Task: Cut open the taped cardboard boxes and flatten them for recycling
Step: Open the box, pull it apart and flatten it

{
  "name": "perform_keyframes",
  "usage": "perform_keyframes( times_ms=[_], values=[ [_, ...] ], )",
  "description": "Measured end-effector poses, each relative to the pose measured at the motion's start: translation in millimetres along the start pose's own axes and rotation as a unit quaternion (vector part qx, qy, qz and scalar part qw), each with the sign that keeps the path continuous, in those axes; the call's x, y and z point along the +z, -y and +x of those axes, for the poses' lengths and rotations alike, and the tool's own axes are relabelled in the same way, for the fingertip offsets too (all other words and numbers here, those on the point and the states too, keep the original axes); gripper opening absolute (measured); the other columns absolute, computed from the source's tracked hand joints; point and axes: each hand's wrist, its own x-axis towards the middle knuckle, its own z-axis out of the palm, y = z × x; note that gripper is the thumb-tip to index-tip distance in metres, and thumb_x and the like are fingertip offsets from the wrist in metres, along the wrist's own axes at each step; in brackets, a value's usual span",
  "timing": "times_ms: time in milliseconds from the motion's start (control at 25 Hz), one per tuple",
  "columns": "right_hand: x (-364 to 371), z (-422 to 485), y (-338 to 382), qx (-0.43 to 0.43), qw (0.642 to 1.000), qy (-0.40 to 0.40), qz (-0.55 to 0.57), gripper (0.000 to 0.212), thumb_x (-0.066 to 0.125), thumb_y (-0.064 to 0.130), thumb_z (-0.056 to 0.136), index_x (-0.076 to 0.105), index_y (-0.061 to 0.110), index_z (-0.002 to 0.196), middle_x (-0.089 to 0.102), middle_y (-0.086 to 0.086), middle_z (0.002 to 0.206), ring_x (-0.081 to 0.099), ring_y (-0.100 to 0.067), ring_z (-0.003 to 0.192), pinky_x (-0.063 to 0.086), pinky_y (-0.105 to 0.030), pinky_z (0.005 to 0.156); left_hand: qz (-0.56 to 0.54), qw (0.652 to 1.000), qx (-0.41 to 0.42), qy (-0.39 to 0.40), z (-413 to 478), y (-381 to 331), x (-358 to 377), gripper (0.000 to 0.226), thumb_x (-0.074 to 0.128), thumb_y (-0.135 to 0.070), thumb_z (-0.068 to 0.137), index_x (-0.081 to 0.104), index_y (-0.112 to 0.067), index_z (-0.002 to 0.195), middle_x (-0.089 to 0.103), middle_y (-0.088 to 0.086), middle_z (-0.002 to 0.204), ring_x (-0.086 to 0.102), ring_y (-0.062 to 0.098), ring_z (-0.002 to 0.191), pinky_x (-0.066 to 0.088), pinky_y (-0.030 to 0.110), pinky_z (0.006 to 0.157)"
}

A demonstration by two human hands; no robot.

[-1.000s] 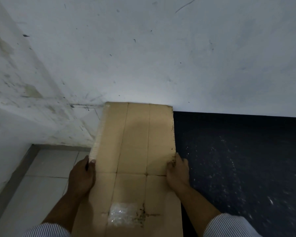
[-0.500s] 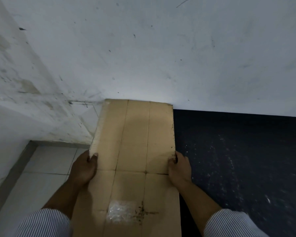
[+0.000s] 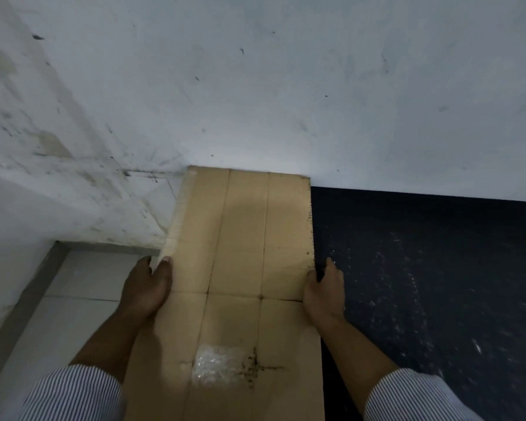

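**One flattened cardboard box held at the wall**

The left hand and right hand each clamp a long edge, well apart. Its far end touches the wall, along the dark mat's left edge. Even grips and a level lowering should, I judge, lay it flat without buckling.

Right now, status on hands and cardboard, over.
Left hand grips flattened cardboard, left edge; right hand grips right edge. Far end at wall. Dark mat alongside, right.
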Motion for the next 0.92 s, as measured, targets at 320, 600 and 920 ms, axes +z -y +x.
perform_keyframes(
  times_ms=[320, 600, 920],
  values=[
    [-27.6, -63.4, -46.4, 0.015, 0.996, 0.088, -0.02, 0.015, 0.046, 0.029, 0.103, 0.055, 0.03, 0.114, 0.058, 0.003, 0.119, 0.056, -0.013, 0.104, 0.05, -0.038, 0.096, 0.033, 0.999, 0.012, -0.033, -75.9, 55.6, -16.1, 0.054, 0.048, -0.048, 0.1, 0.058, -0.01, 0.137, 0.061, 0.014, 0.133, 0.059, 0.022, 0.11, 0.045, 0.036, 0.091],
    [-26.2, -91.9, -80.6, -0.016, 0.989, 0.114, -0.089, 0.02, 0.047, 0.035, 0.1, 0.063, 0.025, 0.093, 0.061, -0.006, 0.094, 0.058, -0.021, 0.082, 0.042, -0.028, 0.067, -0.012, 0.998, -0.02, -0.051, -118.9, 84.1, -22.6, 0.044, 0.051, -0.034, 0.103, 0.057, -0.013, 0.14, 0.06, 0.009, 0.139, 0.055, 0.026, 0.128, 0.038, 0.036, 0.108],
    [-24.0, -108.2, -95.6, 0.011, 0.981, 0.147, -0.129, 0.032, 0.047, 0.039, 0.1, 0.058, 0.014, 0.083, 0.06, -0.015, 0.092, 0.053, -0.021, 0.071, 0.034, -0.023, 0.057, -0.066, 0.993, -0.046, -0.084, -142.5, 92.0, -16.5, 0.037, 0.052, -0.031, 0.103, 0.061, -0.016, 0.135, 0.065, 0.009, 0.131, 0.058, 0.019, 0.116, 0.042, 0.029, 0.1]
  ],
)
